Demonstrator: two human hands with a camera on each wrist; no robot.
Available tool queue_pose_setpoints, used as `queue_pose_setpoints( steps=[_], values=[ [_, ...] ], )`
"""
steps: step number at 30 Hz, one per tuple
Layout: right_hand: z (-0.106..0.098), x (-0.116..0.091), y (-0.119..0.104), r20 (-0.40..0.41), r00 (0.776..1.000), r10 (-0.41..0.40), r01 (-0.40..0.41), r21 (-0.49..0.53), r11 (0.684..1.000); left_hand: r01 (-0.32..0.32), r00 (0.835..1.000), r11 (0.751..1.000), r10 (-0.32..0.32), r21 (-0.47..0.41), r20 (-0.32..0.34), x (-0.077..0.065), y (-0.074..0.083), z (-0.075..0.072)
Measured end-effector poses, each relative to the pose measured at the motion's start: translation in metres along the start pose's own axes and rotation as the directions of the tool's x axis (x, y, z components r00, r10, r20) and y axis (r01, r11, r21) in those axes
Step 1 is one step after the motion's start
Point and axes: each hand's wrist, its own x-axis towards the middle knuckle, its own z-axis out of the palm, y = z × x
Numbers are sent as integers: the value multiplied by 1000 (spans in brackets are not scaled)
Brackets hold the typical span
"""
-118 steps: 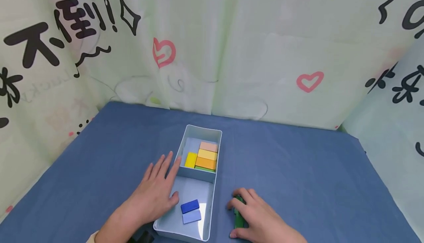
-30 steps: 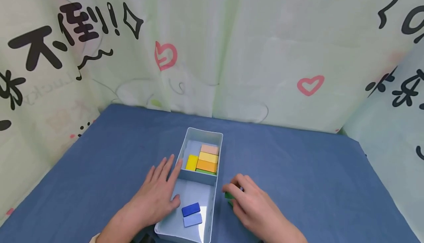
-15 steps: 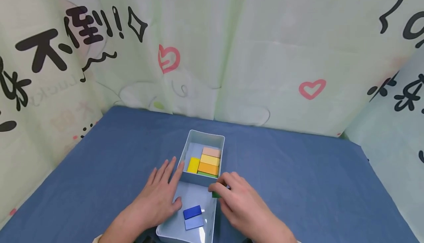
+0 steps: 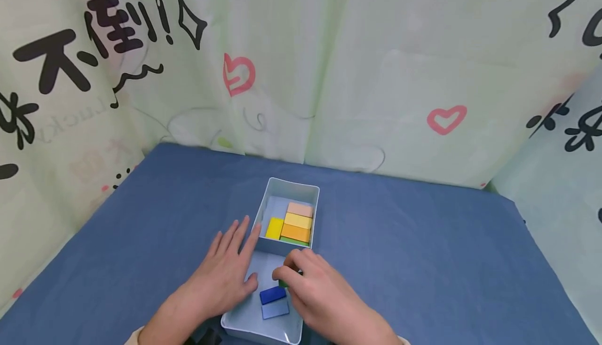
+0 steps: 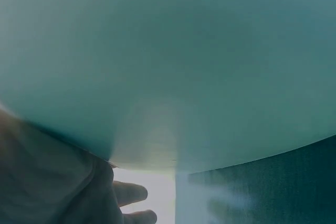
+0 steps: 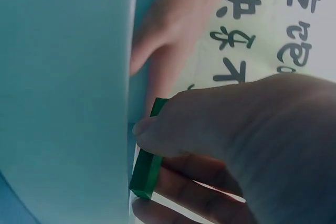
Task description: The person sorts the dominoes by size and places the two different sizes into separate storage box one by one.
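My right hand [image 4: 324, 295] pinches a dark green block [image 6: 144, 177] between thumb and fingers, above the near compartment of a pale blue two-part box [image 4: 244, 324]. In the head view the hand covers most of that block. Just below it, a dark blue block [image 4: 273, 295] and a light blue block [image 4: 275, 310] lie side by side on the compartment's floor. My left hand [image 4: 221, 279] rests along the box's left edge, its fingers extended and spread. Box wall [image 5: 168, 66] fills much of the left wrist view.
In the far compartment sit a yellow block [image 4: 275, 228], a pink block [image 4: 300, 209], a pale yellow block [image 4: 298, 221], an orange block [image 4: 296, 233] and a green block [image 4: 294, 241]. A blue cloth [image 4: 414, 245] covers the table. Printed curtains [image 4: 376, 62] stand behind it.
My right hand has picked up the green block from the cloth right of the box and carried it left over the box's right wall. The left hand has stayed in place.
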Motion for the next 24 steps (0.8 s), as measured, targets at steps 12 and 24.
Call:
queue_pose_setpoints(
  steps=[12,24],
  values=[
    [14,14,0,183,981,71,-74,9,997,1,1000,1000,-1,-3,11,0,1,-1],
    [21,16,0,146,980,138,-135,-31,990,4,1000,1000,-4,21,13,0,1,-1]
  ],
)
